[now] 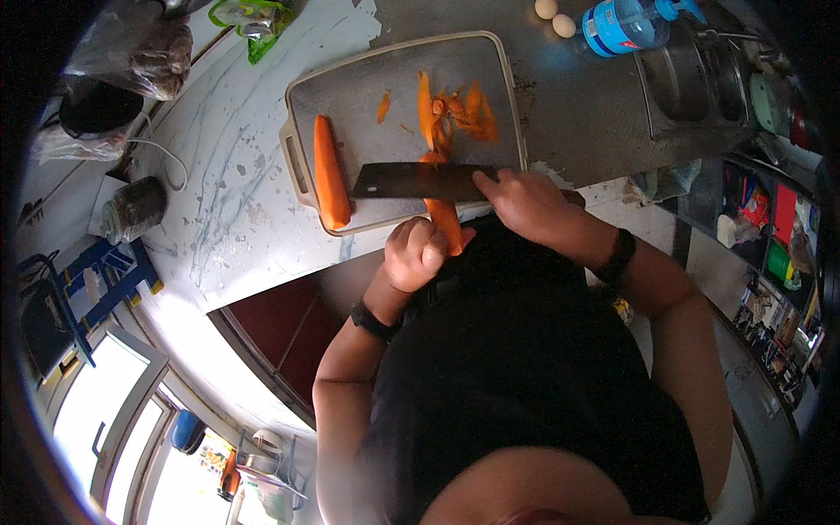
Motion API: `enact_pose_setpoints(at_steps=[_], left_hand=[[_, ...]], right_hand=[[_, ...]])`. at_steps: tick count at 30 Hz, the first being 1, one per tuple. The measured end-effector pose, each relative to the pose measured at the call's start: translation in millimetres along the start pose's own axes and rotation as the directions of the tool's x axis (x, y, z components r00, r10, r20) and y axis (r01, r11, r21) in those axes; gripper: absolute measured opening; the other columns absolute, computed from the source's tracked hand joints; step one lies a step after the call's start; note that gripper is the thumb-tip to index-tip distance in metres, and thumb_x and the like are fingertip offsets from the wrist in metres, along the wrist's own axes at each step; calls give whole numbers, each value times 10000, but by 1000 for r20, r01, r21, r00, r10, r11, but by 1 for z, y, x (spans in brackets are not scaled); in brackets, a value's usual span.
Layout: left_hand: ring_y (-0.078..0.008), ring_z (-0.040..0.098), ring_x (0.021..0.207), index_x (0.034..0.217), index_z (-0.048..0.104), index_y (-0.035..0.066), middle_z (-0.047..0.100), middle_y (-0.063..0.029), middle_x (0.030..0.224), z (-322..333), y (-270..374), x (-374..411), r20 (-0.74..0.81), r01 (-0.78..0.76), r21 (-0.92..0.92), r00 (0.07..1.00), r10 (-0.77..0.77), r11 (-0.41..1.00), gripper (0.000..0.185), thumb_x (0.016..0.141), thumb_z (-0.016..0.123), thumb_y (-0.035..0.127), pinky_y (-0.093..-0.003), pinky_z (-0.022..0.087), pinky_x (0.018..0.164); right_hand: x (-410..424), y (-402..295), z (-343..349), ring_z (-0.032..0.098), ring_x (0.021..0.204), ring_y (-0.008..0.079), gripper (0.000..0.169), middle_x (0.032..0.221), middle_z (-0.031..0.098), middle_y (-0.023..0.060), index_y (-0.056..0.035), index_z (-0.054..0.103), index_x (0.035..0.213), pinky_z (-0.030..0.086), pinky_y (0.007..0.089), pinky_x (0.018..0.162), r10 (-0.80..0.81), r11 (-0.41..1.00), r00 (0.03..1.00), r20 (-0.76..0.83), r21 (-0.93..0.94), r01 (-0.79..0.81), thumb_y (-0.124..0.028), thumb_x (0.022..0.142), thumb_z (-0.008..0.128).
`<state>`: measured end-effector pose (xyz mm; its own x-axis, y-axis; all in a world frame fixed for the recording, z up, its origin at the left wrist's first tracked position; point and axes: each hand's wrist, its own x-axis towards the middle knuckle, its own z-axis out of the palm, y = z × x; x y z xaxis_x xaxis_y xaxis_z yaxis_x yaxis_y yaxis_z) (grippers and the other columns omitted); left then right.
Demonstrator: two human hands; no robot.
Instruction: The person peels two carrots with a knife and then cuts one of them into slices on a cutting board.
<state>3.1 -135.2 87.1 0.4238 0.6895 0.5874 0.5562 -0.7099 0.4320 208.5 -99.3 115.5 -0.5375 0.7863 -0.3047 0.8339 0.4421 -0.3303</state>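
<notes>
My left hand [415,254] grips the near end of a carrot [446,220], which points away from me over the near edge of a cutting board [384,62]. In my right hand [528,200] is a cleaver [420,182], its broad dark blade lying across that carrot and hiding part of it. Orange carrot peelings [459,111] are heaped on the board beyond the blade, with a small loose strip [383,107] to their left. A second carrot [329,174], whole and smooth, lies along the board's left side.
Two eggs [563,25] and a blue pump bottle [613,27] stand at the back right, near a metal sink [676,85]. A green plastic bag [252,23] lies at the back left. A glass jar [134,210] is at the far left of the marble-patterned counter [230,216].
</notes>
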Motion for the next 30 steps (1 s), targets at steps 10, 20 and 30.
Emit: enact_pose_setpoints(at_steps=[10,20,30], left_hand=[[-232,515,509,890,422,60,464,-63,670,-2,2,-7,65,-38,-55,997,42,998,489,633,823,167,-329,413,404],[-203,535,573,838,448,84,460,-46,696,-6,3,-14,75,-53,10,996,52,999,404,659,792,196,-303,461,467],[-195,530,561,844,435,85,449,-40,693,-5,9,-8,123,-89,16,989,86,996,411,667,784,210,-296,461,460]], right_hand=[[44,22,29,624,646,332,227,740,606,155,-19,570,1025,501,413,533,-77,993,996,46,93,73,-77,812,513],[0,-2,-19,637,648,296,306,736,608,157,6,557,1095,513,386,530,-108,994,993,48,-12,109,-63,800,514],[42,15,29,634,652,326,215,677,605,167,-5,570,969,511,411,541,-118,992,992,-34,49,120,-32,760,534]])
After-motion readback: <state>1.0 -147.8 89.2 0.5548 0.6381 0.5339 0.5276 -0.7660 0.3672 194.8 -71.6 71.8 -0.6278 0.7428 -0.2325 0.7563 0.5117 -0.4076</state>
